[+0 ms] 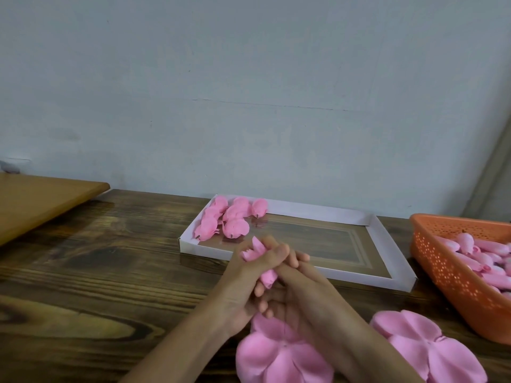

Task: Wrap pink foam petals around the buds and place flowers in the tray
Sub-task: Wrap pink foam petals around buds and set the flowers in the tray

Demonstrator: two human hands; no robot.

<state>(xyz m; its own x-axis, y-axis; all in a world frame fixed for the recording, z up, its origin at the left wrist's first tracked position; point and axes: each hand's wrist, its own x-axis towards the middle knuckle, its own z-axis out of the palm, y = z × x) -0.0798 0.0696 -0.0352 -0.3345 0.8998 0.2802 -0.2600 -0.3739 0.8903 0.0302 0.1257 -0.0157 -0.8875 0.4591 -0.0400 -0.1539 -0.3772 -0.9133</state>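
Note:
Both hands meet above the table in front of the tray, wrapped round one pink foam flower (267, 275). My left hand (243, 275) grips it from the left, with petal tips (255, 248) sticking out on top. My right hand (300, 275) closes over it from the right. The shallow white tray (381, 230) lies behind the hands and holds several finished pink flowers (231, 218) in its far left corner. Flat pink petal pieces (279, 355) lie under my forearms, with another stack (423, 344) to the right.
An orange perforated basket (448, 269) at the right edge holds several pink buds (486, 255). A lighter wooden board (41, 200) sits at the far left. The dark wooden table (96, 272) ends against a pale wall behind the tray.

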